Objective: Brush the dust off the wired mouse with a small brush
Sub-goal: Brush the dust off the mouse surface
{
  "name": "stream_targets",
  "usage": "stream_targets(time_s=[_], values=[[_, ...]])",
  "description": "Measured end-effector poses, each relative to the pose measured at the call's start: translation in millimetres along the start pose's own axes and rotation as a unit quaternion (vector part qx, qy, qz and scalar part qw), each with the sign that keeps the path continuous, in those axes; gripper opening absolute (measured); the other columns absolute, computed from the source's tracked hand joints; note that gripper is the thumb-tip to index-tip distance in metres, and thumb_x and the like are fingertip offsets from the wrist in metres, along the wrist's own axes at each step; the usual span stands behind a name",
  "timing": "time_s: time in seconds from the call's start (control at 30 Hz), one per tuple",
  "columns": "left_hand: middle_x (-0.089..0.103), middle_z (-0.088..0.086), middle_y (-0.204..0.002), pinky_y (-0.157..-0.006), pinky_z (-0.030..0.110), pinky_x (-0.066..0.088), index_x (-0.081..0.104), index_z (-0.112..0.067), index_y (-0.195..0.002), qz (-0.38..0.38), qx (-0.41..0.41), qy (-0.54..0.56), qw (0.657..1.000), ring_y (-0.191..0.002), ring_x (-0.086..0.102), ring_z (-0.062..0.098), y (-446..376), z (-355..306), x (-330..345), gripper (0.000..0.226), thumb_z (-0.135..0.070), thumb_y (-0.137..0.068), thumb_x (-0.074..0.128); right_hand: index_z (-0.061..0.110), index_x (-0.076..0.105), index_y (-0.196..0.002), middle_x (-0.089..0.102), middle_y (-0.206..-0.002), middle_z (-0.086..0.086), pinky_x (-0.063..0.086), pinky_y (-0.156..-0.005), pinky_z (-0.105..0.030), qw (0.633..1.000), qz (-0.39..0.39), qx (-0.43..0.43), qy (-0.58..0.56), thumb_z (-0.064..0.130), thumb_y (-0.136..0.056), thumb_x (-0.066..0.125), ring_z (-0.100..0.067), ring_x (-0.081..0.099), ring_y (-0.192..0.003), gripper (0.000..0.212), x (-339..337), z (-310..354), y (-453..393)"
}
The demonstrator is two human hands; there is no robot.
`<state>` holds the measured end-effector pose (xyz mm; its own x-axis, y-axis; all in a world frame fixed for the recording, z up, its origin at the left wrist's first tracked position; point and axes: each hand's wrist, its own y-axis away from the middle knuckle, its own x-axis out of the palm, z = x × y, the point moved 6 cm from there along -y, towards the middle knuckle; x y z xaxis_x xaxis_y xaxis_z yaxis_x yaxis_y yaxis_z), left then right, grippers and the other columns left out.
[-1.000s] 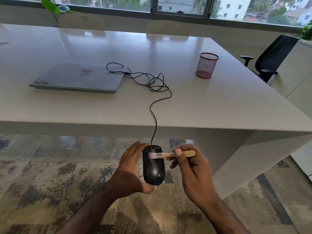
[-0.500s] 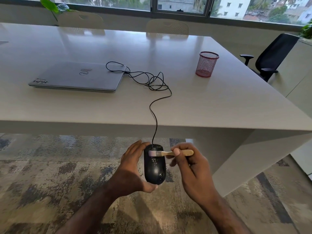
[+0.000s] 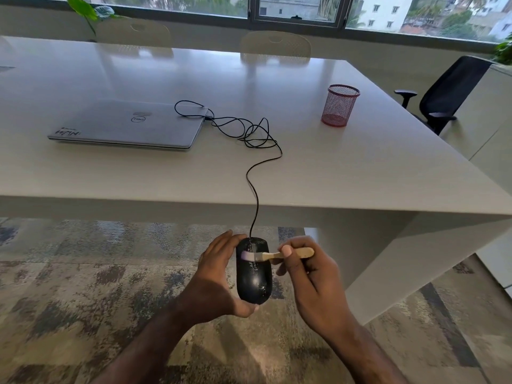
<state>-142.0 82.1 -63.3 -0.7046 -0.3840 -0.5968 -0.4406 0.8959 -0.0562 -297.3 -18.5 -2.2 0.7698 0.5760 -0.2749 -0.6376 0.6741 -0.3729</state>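
A black wired mouse is held in the air below the table's front edge, cupped from the left and underneath by my left hand. Pale dust specks show on its top. My right hand pinches a small brush with a wooden handle and pale pinkish bristles. The bristles lie across the mouse's front, near the buttons. The mouse's black cable runs up over the table edge, loops in a tangle and ends at the laptop.
A closed silver laptop lies on the white table to the left. A red mesh cup stands at the right. Beige chairs stand behind the table, a black office chair at far right. Patterned carpet lies below.
The brush bristles have shifted slightly left across the front of the mouse. Both hands and the mouse stay in nearly the same place.
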Motion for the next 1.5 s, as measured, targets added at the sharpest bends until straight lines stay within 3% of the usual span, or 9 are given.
stream_targets(time_s=[0.1, 0.27, 0.4, 0.5, 0.63, 0.73, 0.97, 1.23, 1.5], values=[[0.009, -0.043, -0.140, -0.116, 0.030, 0.017, 0.028, -0.048, -0.139, 0.003, -0.001, -0.002, 1.000, -0.132, 0.001, -0.028, 0.6, -0.3, 1.7, 0.119, -0.046, -0.035, 0.086, 0.024, 0.065, -0.093, 0.071, -0.081, 0.008, 0.057, -0.063, -0.046, 0.999, 0.035, 0.000, 0.010, 0.039, -0.101, 0.051, -0.020, 0.070, -0.073, 0.022, 7.7, 0.9, 4.7], [0.014, -0.037, -0.143, -0.117, 0.027, 0.017, 0.028, -0.046, -0.141, -0.007, 0.001, -0.008, 1.000, -0.142, 0.014, -0.006, 2.0, 0.9, 3.0, 0.122, -0.045, -0.035, 0.088, 0.024, 0.068, -0.098, 0.074, -0.086, 0.002, 0.060, -0.066, -0.033, 0.999, -0.008, 0.005, -0.035, 0.031, -0.101, 0.054, -0.019, 0.072, -0.074, 0.015, -2.2, 1.2, 0.4], [0.020, -0.029, -0.147, -0.119, 0.030, 0.018, 0.030, -0.042, -0.144, -0.008, -0.002, -0.003, 1.000, -0.145, 0.014, -0.002, 3.4, 1.8, 3.5, 0.123, -0.047, -0.034, 0.087, 0.026, 0.068, -0.099, 0.074, -0.089, 0.004, 0.060, -0.069, -0.032, 0.999, 0.018, 0.019, -0.019, 0.027, -0.103, 0.055, -0.019, 0.072, -0.079, 0.014, -2.6, -4.9, 0.1], [0.015, -0.038, -0.142, -0.118, 0.030, 0.017, 0.032, -0.038, -0.145, -0.004, -0.006, 0.002, 1.000, -0.143, 0.014, -0.004, 4.4, 1.0, 3.2, 0.123, -0.045, -0.035, 0.087, 0.022, 0.069, -0.098, 0.074, -0.089, -0.002, 0.061, -0.070, -0.037, 0.996, 0.048, 0.015, -0.072, 0.029, -0.102, 0.058, -0.022, 0.071, -0.079, 0.014, 1.7, -2.7, 2.9], [0.017, -0.040, -0.144, -0.118, 0.026, 0.020, 0.029, -0.054, -0.136, -0.005, -0.006, 0.040, 0.999, -0.143, 0.017, -0.008, 7.7, 2.5, 1.0, 0.119, -0.034, -0.037, 0.090, 0.019, 0.070, -0.099, 0.075, -0.084, -0.014, 0.053, -0.057, -0.023, 0.982, -0.032, 0.027, -0.183, 0.027, -0.099, 0.060, -0.026, 0.070, -0.065, 0.013, -17.4, -6.0, 1.9], [0.024, -0.037, -0.144, -0.117, 0.025, 0.025, 0.032, -0.056, -0.134, -0.012, -0.010, 0.074, 0.997, -0.140, 0.022, -0.011, 9.0, 6.0, -1.3, 0.118, -0.027, -0.037, 0.092, 0.019, 0.070, -0.099, 0.074, -0.081, -0.016, 0.050, -0.053, -0.028, 0.969, -0.101, 0.054, -0.219, 0.023, -0.101, 0.054, -0.030, 0.066, -0.061, 0.016, -31.5, -21.5, 7.6], [0.029, -0.036, -0.143, -0.115, 0.024, 0.028, 0.035, -0.055, -0.137, -0.002, -0.004, 0.092, 0.996, -0.139, 0.028, -0.007, 6.6, 11.6, 1.2, 0.119, -0.026, -0.037, 0.093, 0.015, 0.074, -0.101, 0.072, -0.083, -0.018, 0.050, -0.047, -0.024, 0.968, -0.110, 0.136, -0.179, 0.024, -0.093, 0.056, -0.021, 0.066, -0.056, 0.021, -15.3, -47.2, 18.8], [0.029, -0.036, -0.142, -0.115, 0.028, 0.030, 0.035, -0.046, -0.142, -0.004, 0.005, 0.064, 0.998, -0.140, 0.028, -0.004, 3.1, 13.7, -1.8, 0.122, -0.029, -0.037, 0.094, 0.012, 0.071, -0.101, 0.073, -0.082, -0.013, 0.056, -0.058, -0.030, 0.984, -0.111, 0.050, -0.130, 0.021, -0.102, 0.057, -0.029, 0.069, -0.068, 0.017, -26.5, -25.8, 3.1], [0.027, -0.038, -0.141, -0.111, 0.018, 0.025, 0.033, -0.053, -0.137, -0.004, 0.036, 0.044, 0.998, -0.139, 0.026, -0.006, -1.3, 6.0, -2.2, 0.118, -0.031, -0.038, 0.094, 0.006, 0.069, -0.098, 0.072, -0.081, -0.016, 0.054, -0.060, -0.031, 0.981, -0.087, 0.082, -0.154, 0.016, -0.095, 0.060, -0.022, 0.067, -0.066, 0.014, -29.5, -22.5, -22.7]])
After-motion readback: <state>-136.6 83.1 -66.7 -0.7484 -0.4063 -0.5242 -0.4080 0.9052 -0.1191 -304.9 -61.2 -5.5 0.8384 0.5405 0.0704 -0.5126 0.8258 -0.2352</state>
